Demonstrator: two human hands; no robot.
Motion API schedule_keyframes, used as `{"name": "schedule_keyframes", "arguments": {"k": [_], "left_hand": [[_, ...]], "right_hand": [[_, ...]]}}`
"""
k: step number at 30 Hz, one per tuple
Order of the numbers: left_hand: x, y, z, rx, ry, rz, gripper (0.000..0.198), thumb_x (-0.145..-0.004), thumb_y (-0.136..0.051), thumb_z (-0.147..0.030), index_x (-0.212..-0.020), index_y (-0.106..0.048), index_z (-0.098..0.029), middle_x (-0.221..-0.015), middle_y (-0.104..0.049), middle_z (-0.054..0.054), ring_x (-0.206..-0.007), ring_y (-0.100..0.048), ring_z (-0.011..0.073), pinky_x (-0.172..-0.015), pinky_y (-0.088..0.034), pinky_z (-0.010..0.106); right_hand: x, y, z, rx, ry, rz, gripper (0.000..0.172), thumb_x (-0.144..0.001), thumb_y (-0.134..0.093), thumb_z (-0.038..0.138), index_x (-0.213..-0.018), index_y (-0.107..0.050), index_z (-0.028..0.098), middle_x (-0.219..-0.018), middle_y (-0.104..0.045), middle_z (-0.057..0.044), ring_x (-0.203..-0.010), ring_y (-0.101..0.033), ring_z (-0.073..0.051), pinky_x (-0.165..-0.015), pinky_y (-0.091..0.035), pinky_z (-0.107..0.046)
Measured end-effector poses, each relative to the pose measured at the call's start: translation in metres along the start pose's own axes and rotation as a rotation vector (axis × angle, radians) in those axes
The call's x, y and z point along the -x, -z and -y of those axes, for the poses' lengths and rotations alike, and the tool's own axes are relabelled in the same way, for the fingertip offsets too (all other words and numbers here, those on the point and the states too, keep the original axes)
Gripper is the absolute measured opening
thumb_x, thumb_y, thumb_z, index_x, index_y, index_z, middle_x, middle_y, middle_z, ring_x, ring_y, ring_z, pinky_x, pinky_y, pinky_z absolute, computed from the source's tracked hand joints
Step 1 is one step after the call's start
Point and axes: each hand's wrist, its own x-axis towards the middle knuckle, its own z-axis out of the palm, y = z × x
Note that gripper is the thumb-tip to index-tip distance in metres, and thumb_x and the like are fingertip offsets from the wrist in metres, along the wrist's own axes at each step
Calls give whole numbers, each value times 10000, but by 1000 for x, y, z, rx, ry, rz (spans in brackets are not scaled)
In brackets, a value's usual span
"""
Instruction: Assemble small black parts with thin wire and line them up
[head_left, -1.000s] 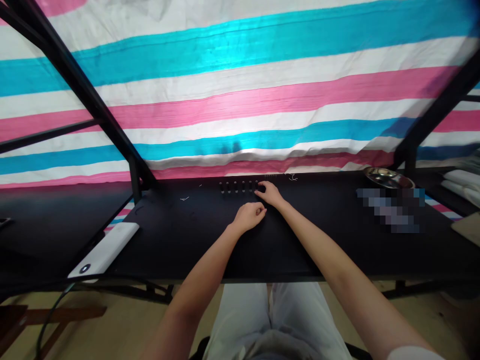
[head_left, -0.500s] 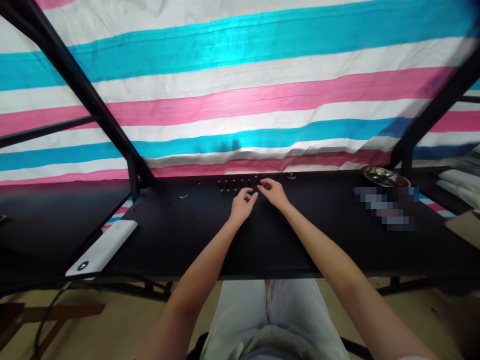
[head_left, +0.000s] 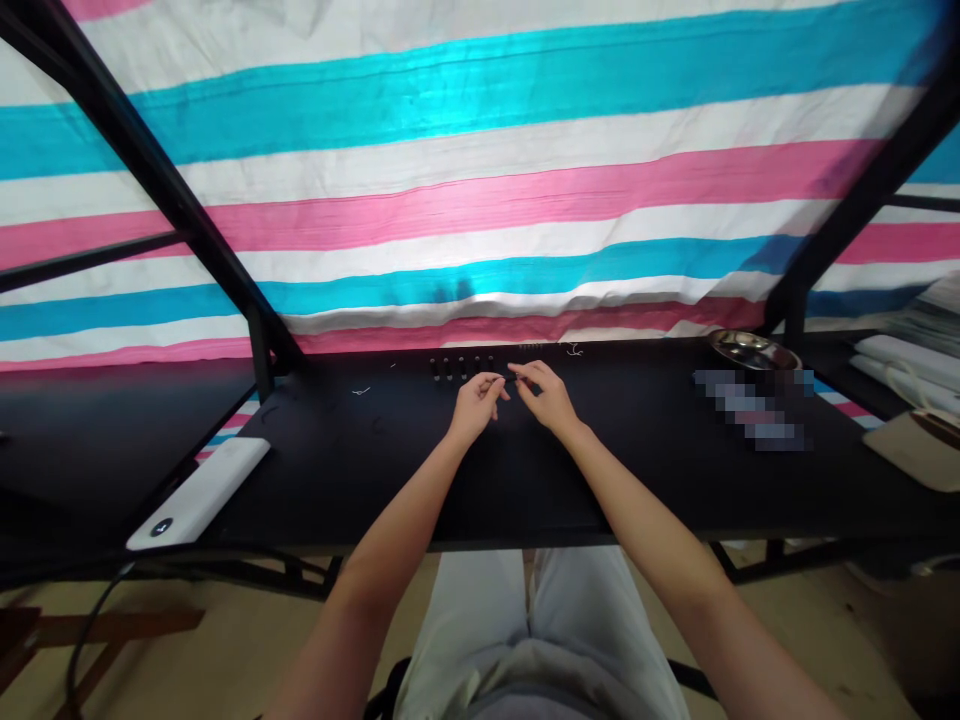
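Observation:
Over the black table [head_left: 360,470], my left hand [head_left: 478,402] and my right hand [head_left: 546,396] pinch a small dark piece [head_left: 511,378] between them, one at each end. Just behind and to the left of my hands stands a row of several small black cylinders [head_left: 448,368] with light spots at top and bottom. Tiny parts [head_left: 531,347] lie in a line near the back edge, beside a small bundle of pale strands [head_left: 574,350].
A shiny metal bowl [head_left: 754,352] sits at the back right, with a blurred-out item [head_left: 750,408] in front. A white power strip or box [head_left: 199,495] lies at the left. Black frame bars [head_left: 165,190] rise at both sides before a striped sheet [head_left: 465,210].
My hands have come together on a small dark piece; before, their fingers were apart near the row's right end. The view has shifted slightly.

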Motion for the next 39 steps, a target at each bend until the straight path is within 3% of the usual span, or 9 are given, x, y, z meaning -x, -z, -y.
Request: {"name": "schedule_keyframes", "arguments": {"k": [3, 6, 10, 16, 39], "left_hand": [[-1, 0, 0, 10, -36, -53, 353, -768, -553, -434, -960, -535, -138, -722, -628, 9, -338, -417, 15, -343, -323, 168], [-1, 0, 0, 21, -66, -80, 323, -757, -578, -375, -981, -537, -147, -778, -628, 16, -340, -422, 8, -340, -326, 164], [0, -1, -2, 24, -101, -78, 294, -752, -591, -340, -972, -559, -148, -817, -625, 27, -354, -439, 8, -356, -350, 172], [0, -1, 4, -9, -142, -72, 273, -755, -595, -328, -973, -581, -163, -866, -618, 24, -376, -452, 2, -380, -373, 171], [2, 1, 3, -130, -168, -70, 234, -779, -561, -354, -917, -570, -164, -805, -640, 24, -377, -470, 32, -381, -375, 174]], "right_hand": [[0, 0, 4, -53, -71, -143, 405, -851, -411, 265, -1252, -448, 233, -1026, -540, -64, -710, -527, -125, -718, -471, -294], [0, 1, 7, -99, -202, -188, 306, -863, -407, 356, -1114, -501, 210, -936, -569, -48, -649, -512, -120, -648, -452, -272], [0, 1, 7, -144, -319, -107, 351, -847, -409, 516, -725, -509, 202, -591, -467, 28, -521, -431, -109, -537, -380, -242], [-1, -5, 1, -321, -435, 33, 453, -820, -389, 608, -614, -437, 207, -456, -355, 57, -410, -355, -93, -433, -298, -230], [0, -3, 7, -241, -371, 44, 423, -842, -372, 577, -637, -422, 210, -448, -348, 65, -412, -320, -86, -442, -269, -222]]}}
